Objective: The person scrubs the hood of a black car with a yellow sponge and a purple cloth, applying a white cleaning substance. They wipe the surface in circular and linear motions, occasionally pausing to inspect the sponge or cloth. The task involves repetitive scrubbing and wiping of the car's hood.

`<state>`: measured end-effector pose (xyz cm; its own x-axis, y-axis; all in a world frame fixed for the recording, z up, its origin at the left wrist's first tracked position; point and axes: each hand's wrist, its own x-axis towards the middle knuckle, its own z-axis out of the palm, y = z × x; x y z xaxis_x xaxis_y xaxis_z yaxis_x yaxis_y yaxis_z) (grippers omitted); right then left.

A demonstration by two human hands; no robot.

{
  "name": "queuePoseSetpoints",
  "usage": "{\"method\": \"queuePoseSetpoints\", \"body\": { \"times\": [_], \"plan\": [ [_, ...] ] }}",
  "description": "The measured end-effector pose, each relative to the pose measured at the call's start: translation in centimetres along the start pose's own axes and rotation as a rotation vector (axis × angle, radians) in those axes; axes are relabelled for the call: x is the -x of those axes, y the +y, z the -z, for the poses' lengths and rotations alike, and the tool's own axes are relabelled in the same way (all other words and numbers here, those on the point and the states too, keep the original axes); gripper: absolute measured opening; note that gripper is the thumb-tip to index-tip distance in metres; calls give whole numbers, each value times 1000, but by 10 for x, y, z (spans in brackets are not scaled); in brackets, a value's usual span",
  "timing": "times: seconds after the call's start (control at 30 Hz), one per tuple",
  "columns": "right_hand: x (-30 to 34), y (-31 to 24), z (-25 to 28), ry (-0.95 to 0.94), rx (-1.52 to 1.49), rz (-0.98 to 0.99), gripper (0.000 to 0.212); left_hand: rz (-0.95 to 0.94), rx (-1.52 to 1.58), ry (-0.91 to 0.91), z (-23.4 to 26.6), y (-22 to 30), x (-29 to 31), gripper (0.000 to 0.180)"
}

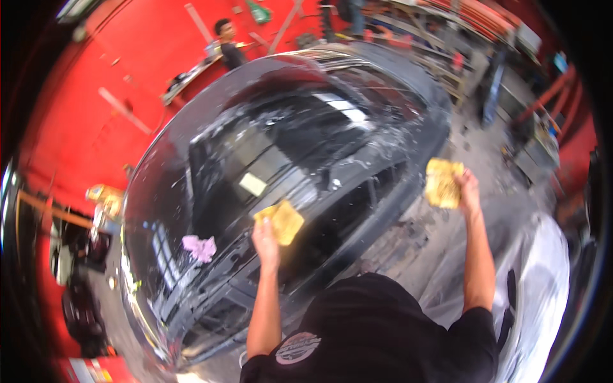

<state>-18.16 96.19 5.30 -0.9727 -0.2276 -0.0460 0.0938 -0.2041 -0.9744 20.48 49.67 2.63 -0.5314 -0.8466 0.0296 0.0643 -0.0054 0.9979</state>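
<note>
- Left hand [265, 237] closed on a yellow sponge [283, 221], pressed to the wet car [191, 159] windshield, near centre.
- Right hand [468, 189] grips a second sponge [442, 183], raised off the car at 3 o'clock.
- Pink rag [200, 247] on glass, 8 o'clock of left hand.
- Fingers mostly hidden by the sponges.
- Another person [228, 43] at 11 o'clock, blurred.

Yellow sponges: two, one [283, 221] left, one [442, 182] right
Pink cloths [200, 247]: one
Black cars [211, 306]: one
Hands: two, left [265, 239], right [468, 189]

Head view, downward over car [281, 159]
</note>
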Motion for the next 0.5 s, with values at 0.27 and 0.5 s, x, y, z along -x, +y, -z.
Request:
{"method": "queuePoseSetpoints", "body": {
  "times": [0.27,0.5],
  "plan": [
    [90,15,-284,-696,-262,-212,25,-28,369,-125,-38,66,8,38],
    [121,16,-349,-816,-297,-248,22,71,522,-165,-36,104,38,41]
  ]
}}
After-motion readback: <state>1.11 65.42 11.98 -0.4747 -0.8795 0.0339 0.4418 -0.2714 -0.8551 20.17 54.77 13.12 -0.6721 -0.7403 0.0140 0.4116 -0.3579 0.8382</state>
